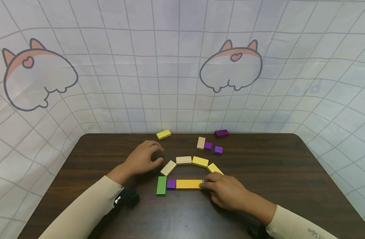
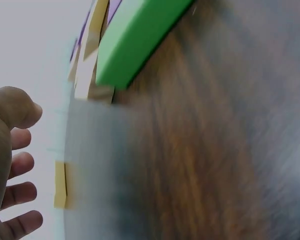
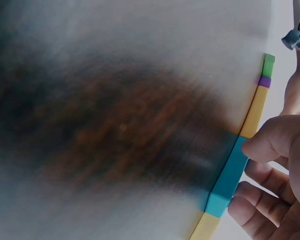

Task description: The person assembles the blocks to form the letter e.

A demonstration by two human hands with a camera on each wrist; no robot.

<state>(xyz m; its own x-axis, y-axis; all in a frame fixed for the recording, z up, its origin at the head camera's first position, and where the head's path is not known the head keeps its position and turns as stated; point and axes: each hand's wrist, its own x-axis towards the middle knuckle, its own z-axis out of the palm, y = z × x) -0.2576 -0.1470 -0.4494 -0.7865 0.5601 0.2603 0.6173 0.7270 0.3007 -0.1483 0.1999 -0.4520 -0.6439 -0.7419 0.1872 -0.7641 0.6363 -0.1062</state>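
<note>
A white grid-patterned curtain (image 1: 170, 66) with cartoon animal outlines stands behind the dark wood-grain table (image 1: 275, 166). Two cream sleeves reach in from the lower corners, the left sleeve (image 1: 84, 205) slanting forward and inward, the right sleeve (image 1: 296, 225) lying lower and running toward the middle.

The left hand (image 1: 144, 158) is raised off the tabletop behind the row's left end, fingers loosely bent and pointing right, thumb set apart, nothing in its grasp. The right hand (image 1: 227, 191) bends down over the row's right part, knuckles up, thumb and curled fingers pinching a blue block (image 3: 230, 180).

That block meets the right end of a long orange-yellow block (image 1: 188, 184); a pale yellowish block (image 3: 205, 227) adjoins its other end. At the row's left end, a green block (image 1: 161, 186) lies crosswise. Behind the row arch two natural-wood blocks (image 1: 183, 160) and two yellow blocks (image 1: 200, 161). Farther back lie a lone yellow block (image 1: 163, 134), a dark purple block (image 1: 221, 133) and a plain wooden block (image 1: 201, 143).

Smallest are the purple cubes: one (image 1: 171, 184) between green and orange-yellow, two (image 1: 218, 150) near the plain wooden block.
</note>
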